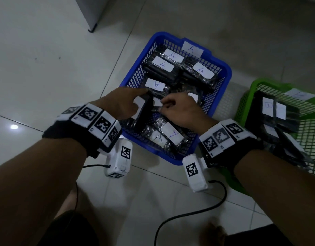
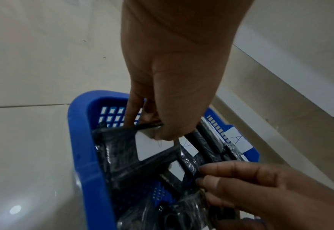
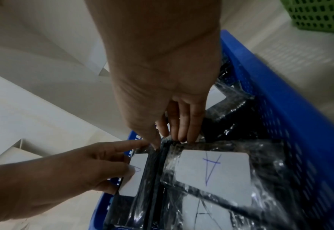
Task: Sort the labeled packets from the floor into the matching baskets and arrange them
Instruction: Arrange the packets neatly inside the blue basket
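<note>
A blue basket (image 1: pixel 226 71) tagged A holds several black wrapped packets with white A labels. My left hand (image 1: pixel 135 101) grips one packet (image 1: pixel 144 114) standing on edge by the basket's left wall. In the left wrist view the left hand (image 2: pixel 148 124) has its thumb on that packet's label (image 2: pixel 148 147) and its fingers behind the top edge. My right hand (image 1: pixel 164 103) pinches the top edge of the neighbouring upright packet (image 3: pixel 158 163). A flat packet with a large A label (image 3: pixel 211 168) lies just right of it.
A green basket (image 1: pixel 242 103) with several black packets stands to the right of the blue one. A grey cabinet corner (image 1: pixel 92 18) stands at the back left. Black cables (image 1: pixel 197 212) trail over the tiled floor near my knees.
</note>
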Motion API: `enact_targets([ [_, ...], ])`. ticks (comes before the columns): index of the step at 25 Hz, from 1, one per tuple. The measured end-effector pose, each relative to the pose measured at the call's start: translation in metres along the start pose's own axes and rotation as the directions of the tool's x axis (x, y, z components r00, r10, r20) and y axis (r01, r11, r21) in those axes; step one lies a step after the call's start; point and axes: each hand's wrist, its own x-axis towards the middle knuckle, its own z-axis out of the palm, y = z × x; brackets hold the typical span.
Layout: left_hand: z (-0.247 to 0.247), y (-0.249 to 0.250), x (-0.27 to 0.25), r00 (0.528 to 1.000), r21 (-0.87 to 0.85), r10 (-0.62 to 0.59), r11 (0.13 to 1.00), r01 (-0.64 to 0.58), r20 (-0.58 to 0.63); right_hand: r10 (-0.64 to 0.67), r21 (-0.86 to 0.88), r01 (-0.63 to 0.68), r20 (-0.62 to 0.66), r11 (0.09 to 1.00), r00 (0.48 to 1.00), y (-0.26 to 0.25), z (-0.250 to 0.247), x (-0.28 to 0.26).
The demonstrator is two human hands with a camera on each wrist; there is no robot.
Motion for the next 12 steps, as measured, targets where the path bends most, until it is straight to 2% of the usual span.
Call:
enact_targets([
  [4, 0.013, 0.004, 0.001, 0.989, 0.042, -0.081, 0.995, 0.086, -0.121, -0.005, -0.196, 0.044, 0.194, 0.98, 0.981, -0.002, -0.004, -0.008],
  [6, 0.018, 0.005, -0.001, 0.982, 0.109, -0.086, 0.988, 0.105, -0.165, 0.0, -0.279, 0.067, 0.234, 0.958, 0.972, -0.003, -0.002, -0.011],
  [9, 0.023, 0.003, -0.003, 0.977, 0.174, -0.037, 0.982, 0.075, -0.21, 0.021, -0.203, 0.041, 0.297, 0.978, 0.955, -0.001, 0.001, -0.012],
  [12, 0.023, -0.003, -0.003, 0.962, 0.194, 0.071, 0.981, -0.019, -0.264, 0.063, -0.182, 0.007, 0.381, 0.983, 0.923, 0.0, 0.002, -0.009],
])
